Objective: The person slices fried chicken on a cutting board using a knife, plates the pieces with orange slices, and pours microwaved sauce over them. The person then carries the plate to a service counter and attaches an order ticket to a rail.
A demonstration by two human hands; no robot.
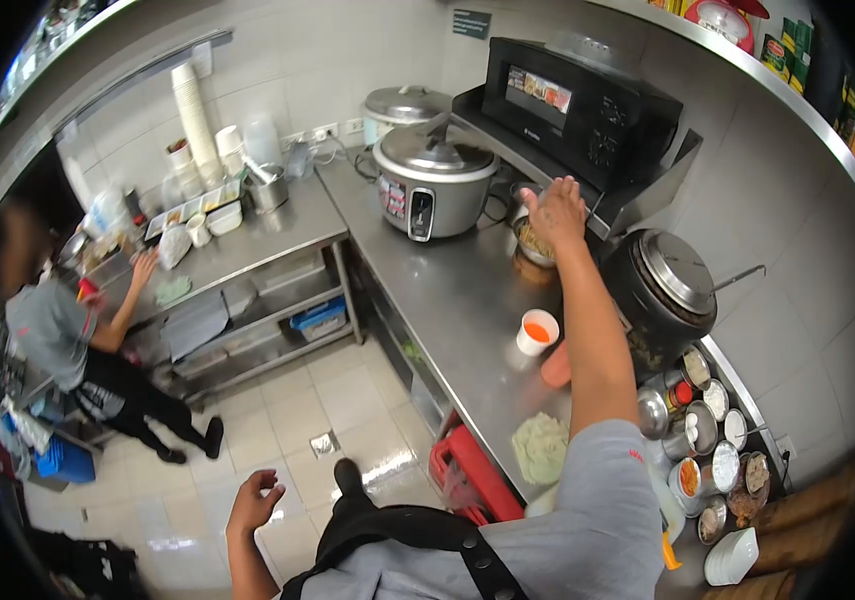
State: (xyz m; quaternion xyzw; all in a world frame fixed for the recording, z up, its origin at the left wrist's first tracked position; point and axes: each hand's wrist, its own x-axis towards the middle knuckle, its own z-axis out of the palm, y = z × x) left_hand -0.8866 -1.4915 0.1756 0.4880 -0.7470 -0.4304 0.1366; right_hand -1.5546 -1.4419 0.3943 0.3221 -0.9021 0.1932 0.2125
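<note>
My right hand (555, 214) reaches out over the steel counter (428, 290), fingers stretched, and nothing shows in it. Just below it, partly covered by the hand, is a metal bowl (534, 246) with something brownish inside. My left hand (256, 502) hangs above the tiled floor with its fingers loosely curled and apart, holding nothing. A white cup (537, 333) of orange liquid stands on the counter near my right forearm. Beside it is a pinkish-orange object (556, 366), partly hidden by that arm. A crumpled pale green cloth (541, 448) lies closer to me.
Around the right hand stand a large rice cooker (435, 180), a black microwave (578, 110) on a shelf, and a black lidded soup warmer (660, 290). Several ingredient containers (726, 466) line the right side. A co-worker (68, 330) stands at the left counter.
</note>
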